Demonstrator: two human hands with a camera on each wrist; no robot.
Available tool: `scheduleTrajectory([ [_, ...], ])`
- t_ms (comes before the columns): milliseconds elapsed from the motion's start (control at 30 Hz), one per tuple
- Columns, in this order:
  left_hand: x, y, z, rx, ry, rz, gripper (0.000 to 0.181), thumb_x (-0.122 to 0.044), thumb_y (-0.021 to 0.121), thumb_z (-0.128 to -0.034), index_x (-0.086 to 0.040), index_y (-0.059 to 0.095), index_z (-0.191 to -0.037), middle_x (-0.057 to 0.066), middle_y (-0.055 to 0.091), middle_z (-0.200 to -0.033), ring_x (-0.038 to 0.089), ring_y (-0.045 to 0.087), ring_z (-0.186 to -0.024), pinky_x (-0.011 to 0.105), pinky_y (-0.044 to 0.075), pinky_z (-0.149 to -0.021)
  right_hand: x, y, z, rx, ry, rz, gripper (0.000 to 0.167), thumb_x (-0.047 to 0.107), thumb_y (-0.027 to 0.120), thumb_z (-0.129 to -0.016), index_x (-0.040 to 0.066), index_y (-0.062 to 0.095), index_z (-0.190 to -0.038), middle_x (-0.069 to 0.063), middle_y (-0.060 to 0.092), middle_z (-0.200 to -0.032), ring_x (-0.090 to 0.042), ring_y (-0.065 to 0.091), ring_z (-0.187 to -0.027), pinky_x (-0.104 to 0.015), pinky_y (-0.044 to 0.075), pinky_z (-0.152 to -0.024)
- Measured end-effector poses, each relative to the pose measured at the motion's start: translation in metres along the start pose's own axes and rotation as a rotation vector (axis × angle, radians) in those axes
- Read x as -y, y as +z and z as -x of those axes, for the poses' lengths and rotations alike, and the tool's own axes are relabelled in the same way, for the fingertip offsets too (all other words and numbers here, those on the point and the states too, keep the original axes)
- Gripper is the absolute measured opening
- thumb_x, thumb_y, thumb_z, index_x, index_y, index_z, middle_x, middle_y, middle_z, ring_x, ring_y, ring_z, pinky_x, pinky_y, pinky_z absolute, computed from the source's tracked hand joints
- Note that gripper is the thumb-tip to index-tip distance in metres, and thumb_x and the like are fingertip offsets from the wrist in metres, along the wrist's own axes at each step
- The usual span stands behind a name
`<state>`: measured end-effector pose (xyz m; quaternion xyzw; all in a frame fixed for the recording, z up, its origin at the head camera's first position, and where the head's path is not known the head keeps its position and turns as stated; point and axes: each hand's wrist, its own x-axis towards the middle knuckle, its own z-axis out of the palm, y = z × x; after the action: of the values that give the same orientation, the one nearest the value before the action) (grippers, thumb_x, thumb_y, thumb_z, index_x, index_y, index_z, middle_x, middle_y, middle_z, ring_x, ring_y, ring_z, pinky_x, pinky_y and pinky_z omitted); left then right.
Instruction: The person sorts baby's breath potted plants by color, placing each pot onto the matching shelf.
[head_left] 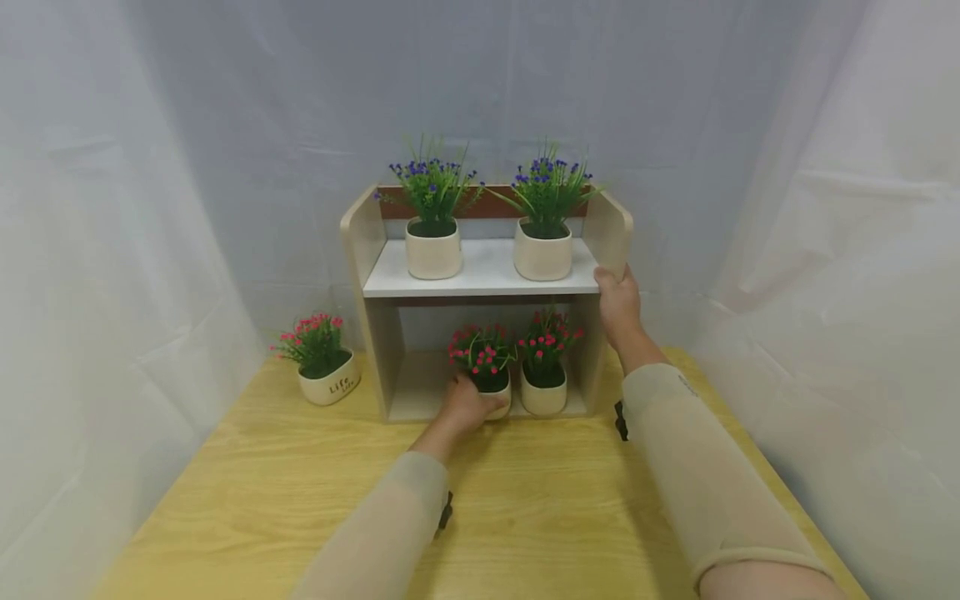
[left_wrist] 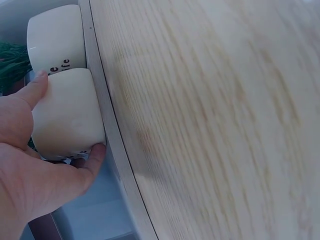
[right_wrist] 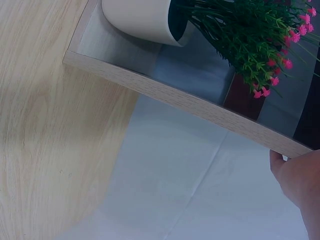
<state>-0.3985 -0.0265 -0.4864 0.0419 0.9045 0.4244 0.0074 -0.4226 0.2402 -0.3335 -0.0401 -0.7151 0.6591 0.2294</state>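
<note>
On the lower level of a small two-tier shelf (head_left: pixel 480 292) stands a white pot with pink flowers (head_left: pixel 486 348). My left hand (head_left: pixel 467 406) grips this pot; in the left wrist view, thumb and fingers lie on opposite sides of the pot (left_wrist: pixel 70 110). Right beside it is a second pink-flowered pot (head_left: pixel 544 398), also on the lower board. My right hand (head_left: pixel 621 310) holds the shelf's right side panel (head_left: pixel 611 229) at about the height of the upper board. In the right wrist view, part of the right hand (right_wrist: pixel 302 182) is cut off by the frame.
Two white pots with purple flowers, one left (head_left: pixel 433 257) and one right (head_left: pixel 543 257), stand on the upper board. A third pink-flowered pot (head_left: pixel 330 383), lettered "Life", sits on the wooden table (head_left: pixel 525 517) left of the shelf. Pale sheeting (head_left: pixel 262 100) surrounds the table.
</note>
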Motion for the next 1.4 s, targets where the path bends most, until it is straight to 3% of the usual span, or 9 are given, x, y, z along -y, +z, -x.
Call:
scheduleTrajectory([
  [133, 0.007, 0.006, -0.010, -0.009, 0.002, -0.010, 0.118, -0.049, 0.086, -0.0888, 0.021, 0.022, -0.160, 0.047, 0.038, -0.158, 0.058, 0.044, -0.150, 0.059, 0.039, -0.130, 0.000, -0.001, 0.001, 0.002, -0.001, 0.005, 0.059, 0.027, 0.051, -0.111, 0.004, 0.039, -0.164, -0.018, 0.048, -0.167, -0.030, 0.041, -0.156, -0.043, 0.024, -0.139],
  [300, 0.009, 0.009, -0.012, -0.023, 0.005, -0.011, 0.120, -0.053, 0.088, -0.0848, 0.020, 0.027, -0.157, 0.046, 0.043, -0.154, 0.058, 0.049, -0.145, 0.062, 0.042, -0.127, -0.001, -0.002, 0.001, -0.001, -0.004, 0.015, 0.059, 0.027, 0.051, -0.110, 0.003, 0.040, -0.163, -0.019, 0.048, -0.166, -0.031, 0.041, -0.156, -0.044, 0.025, -0.138],
  [533, -0.001, 0.005, -0.001, -0.021, -0.006, 0.017, 0.111, -0.043, 0.086, -0.0895, 0.020, 0.026, -0.159, 0.046, 0.040, -0.157, 0.057, 0.045, -0.150, 0.059, 0.038, -0.131, -0.002, -0.001, 0.000, -0.008, -0.009, 0.013, 0.059, 0.026, 0.052, -0.109, 0.003, 0.041, -0.162, -0.021, 0.050, -0.164, -0.033, 0.042, -0.154, -0.045, 0.026, -0.138],
  [833, -0.002, 0.008, 0.003, -0.059, 0.018, -0.013, 0.111, -0.045, 0.085, -0.0903, 0.019, 0.026, -0.160, 0.045, 0.041, -0.156, 0.056, 0.045, -0.149, 0.056, 0.039, -0.130, -0.001, 0.001, 0.001, -0.012, -0.022, 0.013, 0.058, 0.026, 0.052, -0.109, 0.001, 0.041, -0.161, -0.022, 0.051, -0.161, -0.034, 0.045, -0.150, -0.046, 0.027, -0.137],
  [933, 0.006, 0.012, -0.004, -0.066, 0.035, -0.007, 0.115, -0.051, 0.086, -0.0884, 0.018, 0.027, -0.160, 0.045, 0.042, -0.156, 0.057, 0.044, -0.148, 0.058, 0.040, -0.129, 0.000, 0.001, 0.001, -0.010, -0.019, 0.008, 0.058, 0.025, 0.051, -0.109, 0.000, 0.041, -0.161, -0.023, 0.051, -0.161, -0.034, 0.045, -0.150, -0.046, 0.027, -0.137],
  [1033, 0.031, 0.028, -0.027, -0.110, 0.074, -0.022, 0.114, -0.060, 0.084, -0.0854, 0.015, 0.036, -0.157, 0.041, 0.049, -0.151, 0.056, 0.050, -0.141, 0.059, 0.046, -0.123, 0.001, 0.001, 0.002, -0.006, -0.018, 0.009, 0.058, 0.025, 0.052, -0.109, 0.001, 0.041, -0.161, -0.023, 0.051, -0.162, -0.034, 0.044, -0.150, -0.046, 0.027, -0.137],
  [1133, 0.041, 0.034, -0.037, -0.130, 0.080, -0.014, 0.113, -0.062, 0.087, -0.0815, 0.014, 0.042, -0.152, 0.039, 0.054, -0.146, 0.056, 0.053, -0.135, 0.061, 0.049, -0.119, 0.000, 0.001, 0.002, -0.002, -0.022, 0.014, 0.059, 0.026, 0.051, -0.110, 0.001, 0.040, -0.162, -0.022, 0.050, -0.163, -0.034, 0.044, -0.152, -0.047, 0.027, -0.137],
  [1267, 0.020, 0.018, -0.014, -0.112, 0.051, 0.015, 0.111, -0.052, 0.091, -0.0809, 0.018, 0.041, -0.151, 0.042, 0.052, -0.146, 0.056, 0.052, -0.137, 0.065, 0.045, -0.122, 0.000, 0.001, 0.001, 0.000, -0.026, 0.018, 0.060, 0.027, 0.051, -0.110, 0.002, 0.040, -0.163, -0.022, 0.050, -0.163, -0.033, 0.043, -0.152, -0.046, 0.027, -0.138],
  [1400, 0.008, 0.007, 0.001, -0.106, 0.037, 0.012, 0.109, -0.049, 0.089, -0.0835, 0.018, 0.038, -0.152, 0.043, 0.051, -0.146, 0.055, 0.053, -0.138, 0.062, 0.045, -0.123, -0.001, 0.000, -0.001, 0.002, -0.025, 0.020, 0.060, 0.027, 0.052, -0.110, 0.002, 0.040, -0.163, -0.022, 0.050, -0.164, -0.034, 0.043, -0.153, -0.046, 0.027, -0.138],
])
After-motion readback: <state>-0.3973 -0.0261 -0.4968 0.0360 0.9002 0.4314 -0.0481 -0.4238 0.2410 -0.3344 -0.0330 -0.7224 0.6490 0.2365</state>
